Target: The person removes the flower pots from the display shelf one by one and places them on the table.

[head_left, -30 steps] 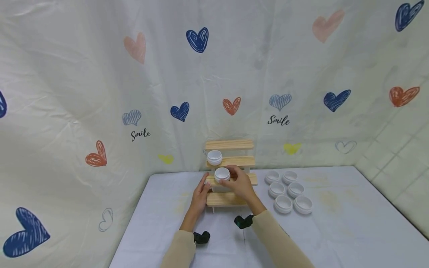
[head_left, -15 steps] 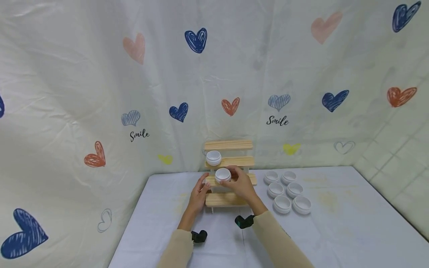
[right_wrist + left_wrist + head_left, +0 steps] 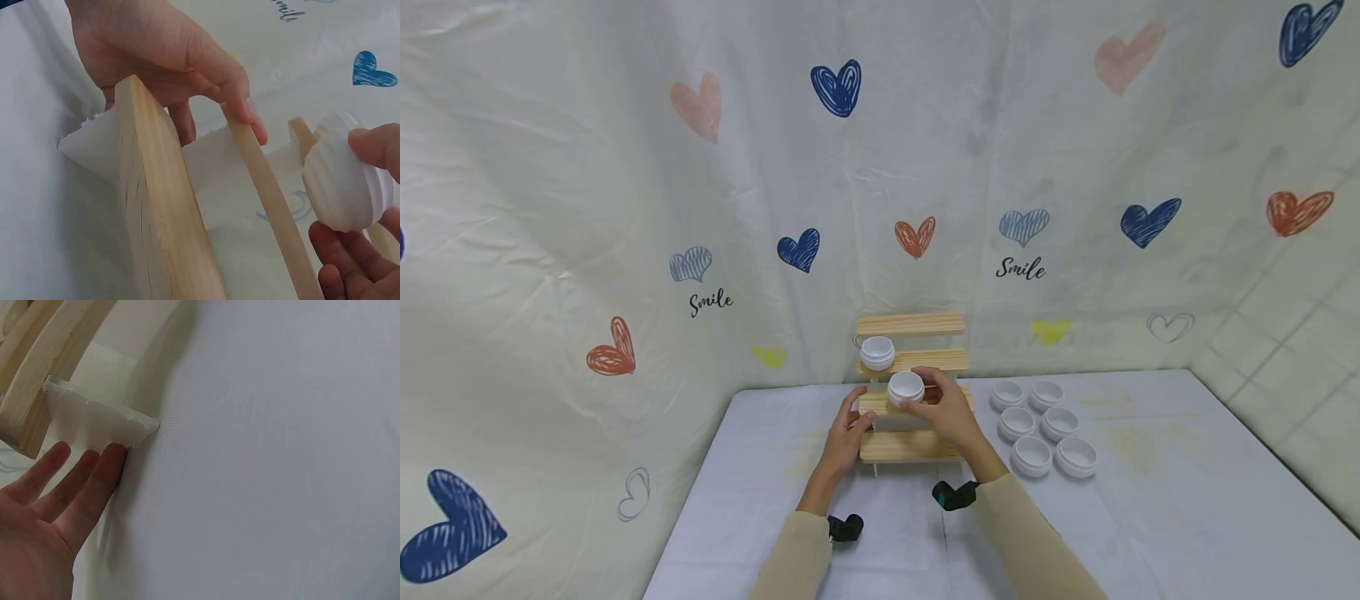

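Observation:
A small stepped stand (image 3: 910,447) has several pale wood slats on white side supports. My right hand (image 3: 953,414) pinches a white ribbed cup (image 3: 906,390) between thumb and fingers, over the second slat from the front. In the right wrist view this cup (image 3: 347,182) is close to the slats; whether it touches one I cannot tell. My left hand (image 3: 841,442) holds the stand's left end, its thumb by a slat. Seen from the left wrist, straight fingers (image 3: 94,487) touch the white support (image 3: 94,415). Another white cup (image 3: 877,353) sits at the left of the slat behind.
Several more white cups (image 3: 1032,456) stand in two columns on the white-covered table (image 3: 1180,500), right of the stand. A white curtain (image 3: 760,167) printed with hearts hangs close behind the stand. The table's left edge (image 3: 692,492) lies beyond my left arm.
My right hand has shifted slightly right and up with the cup along its slat. The left hand stays at the stand's left end. The view has drifted slightly.

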Motion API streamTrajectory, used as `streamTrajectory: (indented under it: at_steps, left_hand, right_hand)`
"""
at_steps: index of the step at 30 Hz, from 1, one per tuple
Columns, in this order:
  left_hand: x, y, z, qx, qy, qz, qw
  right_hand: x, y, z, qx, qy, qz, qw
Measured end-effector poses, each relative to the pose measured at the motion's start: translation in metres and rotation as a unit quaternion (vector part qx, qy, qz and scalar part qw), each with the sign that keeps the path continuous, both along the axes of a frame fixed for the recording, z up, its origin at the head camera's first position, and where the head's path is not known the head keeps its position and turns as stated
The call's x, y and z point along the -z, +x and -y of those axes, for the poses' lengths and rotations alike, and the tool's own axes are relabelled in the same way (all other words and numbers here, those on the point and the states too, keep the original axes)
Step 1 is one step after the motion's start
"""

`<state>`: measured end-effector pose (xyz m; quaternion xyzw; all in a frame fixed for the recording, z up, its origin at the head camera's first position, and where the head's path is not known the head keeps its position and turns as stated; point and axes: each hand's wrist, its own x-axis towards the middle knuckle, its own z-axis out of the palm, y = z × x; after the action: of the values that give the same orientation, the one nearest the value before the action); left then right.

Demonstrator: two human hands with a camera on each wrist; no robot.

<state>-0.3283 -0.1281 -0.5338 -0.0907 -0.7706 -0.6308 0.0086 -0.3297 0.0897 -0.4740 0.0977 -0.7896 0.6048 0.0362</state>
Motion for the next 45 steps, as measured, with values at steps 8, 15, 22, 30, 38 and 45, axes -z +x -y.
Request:
streamTrajectory:
  at_steps: [8, 15, 22, 30, 38, 45]
  left_hand:
    - [0.028, -0.014, -0.003, -0.032, -0.015, -0.009, 0.9993]
    - [0.029, -0.012, -0.003, -0.042, -0.026, -0.01, 0.9987]
    - [0.028, -0.011, -0.004, -0.045, -0.03, -0.011, 0.9985]
    - [0.028, -0.014, -0.003, -0.044, -0.025, 0.0, 0.9987]
    - [0.019, -0.005, -0.005, -0.049, -0.026, -0.001, 0.9985]
    - [0.029, -0.01, -0.005, -0.049, -0.028, -0.004, 0.9984]
  right_hand:
    - [-0.001, 0.003, -0.002, -0.008, -0.019, 0.003, 1.0]
    - [0.002, 0.005, -0.006, -0.015, -0.038, -0.013, 0.999]
    - [0.007, 0.006, -0.011, -0.026, -0.024, -0.048, 0.998]
    - [0.005, 0.011, -0.013, -0.035, -0.017, -0.066, 0.997]
    - [0.003, 0.017, -0.015, -0.034, -0.011, -0.081, 0.996]
    - [0.002, 0.025, -0.021, -0.027, -0.003, -0.086, 0.996]
